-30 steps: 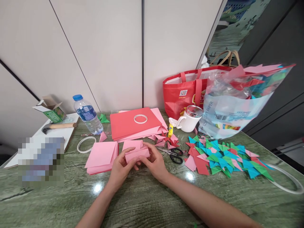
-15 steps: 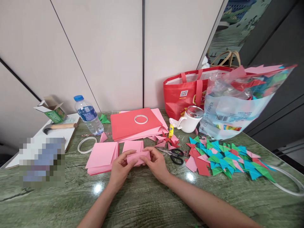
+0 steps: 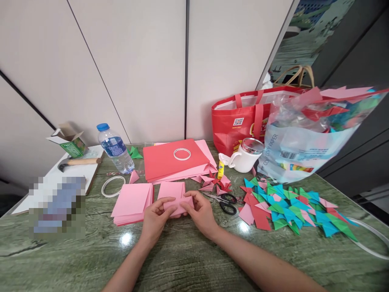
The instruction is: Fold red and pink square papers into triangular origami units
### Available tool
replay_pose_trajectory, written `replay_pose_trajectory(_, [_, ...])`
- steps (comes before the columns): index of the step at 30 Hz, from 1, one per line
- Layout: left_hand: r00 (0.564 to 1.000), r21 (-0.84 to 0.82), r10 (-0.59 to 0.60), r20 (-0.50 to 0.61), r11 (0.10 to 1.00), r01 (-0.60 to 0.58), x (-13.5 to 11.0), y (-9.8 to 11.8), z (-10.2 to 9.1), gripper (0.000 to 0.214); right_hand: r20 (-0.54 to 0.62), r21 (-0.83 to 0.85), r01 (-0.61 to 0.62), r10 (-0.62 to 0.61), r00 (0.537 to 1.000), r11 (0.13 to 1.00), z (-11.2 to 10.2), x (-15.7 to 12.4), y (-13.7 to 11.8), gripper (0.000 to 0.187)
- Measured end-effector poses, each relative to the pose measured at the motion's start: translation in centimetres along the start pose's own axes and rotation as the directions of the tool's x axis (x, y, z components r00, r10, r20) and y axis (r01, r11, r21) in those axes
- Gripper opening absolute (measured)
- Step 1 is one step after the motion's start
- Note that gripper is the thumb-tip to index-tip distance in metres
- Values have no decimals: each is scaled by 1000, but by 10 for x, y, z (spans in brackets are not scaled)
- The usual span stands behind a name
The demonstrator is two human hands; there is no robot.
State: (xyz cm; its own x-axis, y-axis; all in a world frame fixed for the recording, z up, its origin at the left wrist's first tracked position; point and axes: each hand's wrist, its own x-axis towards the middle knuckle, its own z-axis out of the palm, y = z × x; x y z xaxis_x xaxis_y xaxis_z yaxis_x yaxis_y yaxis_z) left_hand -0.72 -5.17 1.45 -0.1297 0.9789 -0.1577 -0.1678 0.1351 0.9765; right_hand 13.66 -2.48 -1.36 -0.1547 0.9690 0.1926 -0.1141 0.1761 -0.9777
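Between both hands is a folded piece of pink paper (image 3: 178, 206), raised a little off the table. My left hand (image 3: 158, 217) pinches its left end, thumb in front and fingers behind. The right end is gripped the same way by my right hand (image 3: 202, 213). Just behind the hands lies a small stack of pink squares (image 3: 170, 189). To the left sits a thicker stack of pink and red paper (image 3: 132, 200). Scissors with black handles (image 3: 226, 201) lie right of my right hand, beside red and pink folded pieces (image 3: 223, 183).
A red sheet (image 3: 170, 160) on pink sheets carries a tape ring (image 3: 182, 154). A water bottle (image 3: 115, 148) and hammer (image 3: 80, 161) are left. At right are a white mug (image 3: 246, 158), glue stick (image 3: 220, 170), red bag (image 3: 225, 125), plastic bag (image 3: 298, 142) and heaped colourful folded pieces (image 3: 291, 207).
Both hands still hold the pink paper, with only slight finger movement along it. The whole view has shifted slightly, so things appear a little further right.
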Motion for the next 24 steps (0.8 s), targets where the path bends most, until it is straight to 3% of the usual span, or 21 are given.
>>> replay_pose_trajectory(24, [998,-107,-36,-53,994,30,-1,-7,3,32,6,67,-92,92,996,993,2,-2,-4,17])
